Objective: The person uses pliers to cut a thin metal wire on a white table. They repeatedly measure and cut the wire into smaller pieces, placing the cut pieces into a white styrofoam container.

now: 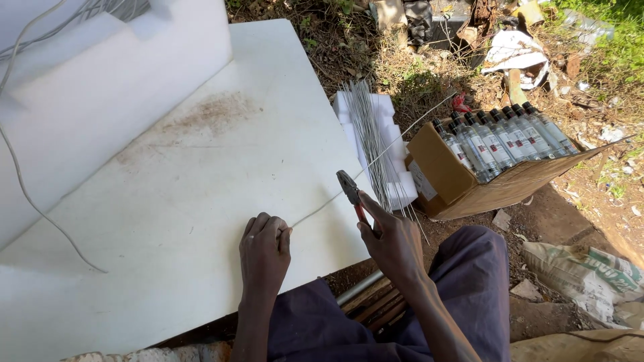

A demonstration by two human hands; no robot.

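My left hand (265, 249) rests on the white board (201, 174) and pinches one end of a thin grey wire (396, 142). The wire runs up and to the right, off the board's edge. My right hand (392, 240) grips red-handled pliers (350, 191), whose dark jaws sit against the wire just right of my left hand. A bundle of cut straight wires (372, 144) lies on a white foam block (389, 154) beside the board.
A cardboard box (446, 177) holding several clear bottles (503, 141) stands on the dirt at right. A big white foam slab (87, 94) lies on the board's left side, with a grey cable (33, 201) across it. Litter and sacks (590, 268) cover the ground.
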